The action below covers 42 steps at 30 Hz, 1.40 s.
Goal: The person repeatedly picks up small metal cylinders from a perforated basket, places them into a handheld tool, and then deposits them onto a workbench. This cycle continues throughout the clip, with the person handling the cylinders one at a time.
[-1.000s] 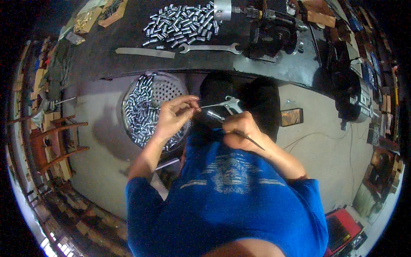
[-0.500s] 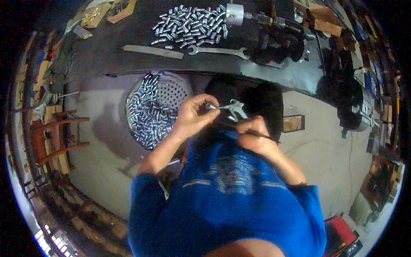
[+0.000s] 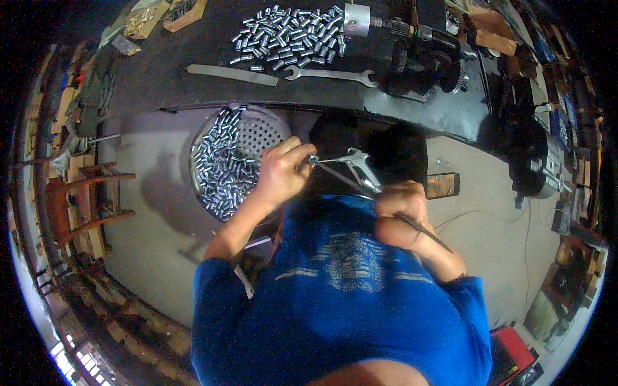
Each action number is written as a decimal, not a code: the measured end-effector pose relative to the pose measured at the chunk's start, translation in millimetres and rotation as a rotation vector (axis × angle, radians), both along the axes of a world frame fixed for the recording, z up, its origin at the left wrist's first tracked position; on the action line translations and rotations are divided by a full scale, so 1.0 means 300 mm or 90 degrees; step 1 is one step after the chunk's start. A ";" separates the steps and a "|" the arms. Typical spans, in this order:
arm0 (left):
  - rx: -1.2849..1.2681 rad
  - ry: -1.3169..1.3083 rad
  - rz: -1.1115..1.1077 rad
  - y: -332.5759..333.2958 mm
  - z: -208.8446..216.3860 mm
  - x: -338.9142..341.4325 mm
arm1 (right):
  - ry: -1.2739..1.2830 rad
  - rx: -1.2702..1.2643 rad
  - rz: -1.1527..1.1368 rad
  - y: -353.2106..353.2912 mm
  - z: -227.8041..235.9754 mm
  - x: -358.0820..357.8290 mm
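Observation:
My left hand [image 3: 284,168] pinches a small shiny metal sleeve [image 3: 313,159] at its fingertips. Closed round a long thin file-like tool [image 3: 425,233] is my right hand [image 3: 400,209]. Its thin light end reaches toward the sleeve, and its dark end sticks out behind the hand; whether the tip is inside the sleeve I cannot tell. A silver air blow gun [image 3: 358,166] is between the hands, above my dark-clad lap, its nozzle pointing toward the sleeve. What supports it is hidden. To the left of my left hand, a round perforated metal basin [image 3: 265,134] holds many similar sleeves [image 3: 222,170].
On the dark workbench [image 3: 148,83] lie a heap of larger metal sleeves [image 3: 290,35], a flat metal strip [image 3: 232,75] and an open-ended wrench [image 3: 331,76]. A machine with a chuck [image 3: 357,20] stands beyond. A wooden chair [image 3: 96,199] is at left, a small box [image 3: 443,185] at right.
My right hand has drawn back toward the lower right with the thin tool, so more of its light shaft shows. The left hand has turned slightly and moved left, still pinching the sleeve.

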State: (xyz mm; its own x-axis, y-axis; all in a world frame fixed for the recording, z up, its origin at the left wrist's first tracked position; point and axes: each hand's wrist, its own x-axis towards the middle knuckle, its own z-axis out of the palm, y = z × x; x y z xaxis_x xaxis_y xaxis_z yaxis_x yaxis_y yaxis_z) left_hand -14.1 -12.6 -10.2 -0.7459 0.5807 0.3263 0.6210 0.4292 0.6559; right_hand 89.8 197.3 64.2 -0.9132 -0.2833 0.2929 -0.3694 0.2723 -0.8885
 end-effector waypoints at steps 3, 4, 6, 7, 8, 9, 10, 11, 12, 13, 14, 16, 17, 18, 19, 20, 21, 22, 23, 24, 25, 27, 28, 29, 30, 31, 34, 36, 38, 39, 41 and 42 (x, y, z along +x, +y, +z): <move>-0.010 0.024 -0.032 -0.006 0.002 0.002 | -0.047 -0.004 0.029 -0.003 0.013 -0.017; -0.018 0.037 -0.051 -0.004 0.016 0.004 | -0.060 -0.003 0.041 -0.005 0.019 -0.027; -0.022 0.051 -0.065 0.002 0.014 0.024 | -0.062 -0.002 0.037 -0.031 -0.011 -0.050; -0.006 0.058 -0.080 0.015 0.018 0.034 | -0.064 0.011 0.039 -0.051 -0.039 -0.063; 0.010 0.066 -0.099 0.037 0.027 0.040 | -0.038 0.022 0.007 -0.076 -0.097 -0.079; 0.024 0.075 -0.117 0.060 0.036 0.039 | -0.010 0.032 -0.024 -0.097 -0.156 -0.098; 0.043 0.048 -0.112 0.074 0.019 0.034 | -0.076 0.025 -0.027 -0.109 -0.168 -0.120; 0.028 0.035 -0.107 0.071 0.012 0.027 | -0.072 0.030 -0.019 -0.102 -0.165 -0.122; 0.013 0.022 -0.103 0.064 0.010 0.020 | -0.068 0.034 -0.011 -0.089 -0.153 -0.119; -0.001 0.007 -0.103 0.058 0.004 0.005 | -0.065 0.038 -0.007 -0.072 -0.139 -0.112; -0.037 0.037 -0.077 0.036 -0.016 -0.016 | -0.041 0.048 -0.002 -0.046 -0.108 -0.096; -0.012 0.026 0.025 0.025 -0.036 -0.060 | -0.062 0.012 -0.076 0.001 -0.048 -0.053; -0.024 0.035 0.063 0.021 -0.033 -0.090 | -0.015 0.053 -0.131 0.016 -0.025 -0.034; -0.053 0.054 0.076 0.019 -0.025 -0.141 | -0.030 0.068 -0.166 0.033 -0.033 -0.020; -0.058 0.084 0.074 0.030 -0.017 -0.204 | -0.044 0.086 -0.209 0.050 -0.044 -0.006; -0.116 0.038 0.081 0.044 -0.009 -0.271 | -0.046 0.093 -0.183 0.067 -0.054 -0.002; -0.168 -0.003 0.103 0.080 0.020 -0.331 | -0.027 0.083 -0.235 0.046 -0.060 0.006; -0.121 0.072 0.112 0.103 -0.014 -0.414 | -0.042 0.055 -0.206 0.033 -0.055 0.008; -0.175 0.124 0.123 0.129 -0.008 -0.484 | -0.057 0.026 -0.176 0.028 -0.057 0.008; -0.199 0.136 0.138 0.161 -0.009 -0.552 | -0.108 0.015 -0.126 0.028 -0.059 0.012; -0.237 0.186 0.145 0.191 0.016 -0.600 | -0.155 0.012 -0.118 0.023 -0.058 0.016; -0.243 0.192 0.161 0.222 0.042 -0.683 | -0.122 -0.028 -0.108 0.003 -0.060 0.019; -0.217 0.199 0.168 0.227 0.045 -0.710 | -0.149 -0.051 -0.087 0.002 -0.042 0.019; -0.190 0.207 0.176 0.226 0.047 -0.733 | -0.139 -0.033 -0.096 0.005 -0.048 0.021; -0.179 0.111 0.190 0.223 0.052 -0.761 | -0.129 -0.016 -0.104 0.010 -0.061 0.024; -0.116 0.125 0.194 0.218 0.055 -0.772 | -0.124 -0.002 -0.117 0.018 -0.075 0.030; -0.004 0.113 0.204 0.156 0.110 -0.695 | -0.142 0.000 -0.149 0.013 -0.099 0.047; -0.011 0.070 0.212 0.076 0.153 -0.567 | -0.133 0.000 -0.140 0.010 -0.116 0.045; 0.041 -0.005 0.252 -0.060 0.126 -0.466 | -0.155 -0.011 -0.118 0.007 -0.129 0.055; 0.100 -0.066 0.279 -0.129 0.073 -0.414 | -0.171 -0.001 -0.106 0.013 -0.139 0.059; 0.009 -0.166 0.312 -0.250 -0.079 -0.310 | -0.147 0.025 -0.123 0.007 -0.155 0.060; -0.109 -0.213 0.303 -0.293 -0.150 -0.244 | -0.146 0.019 -0.127 0.002 -0.155 0.055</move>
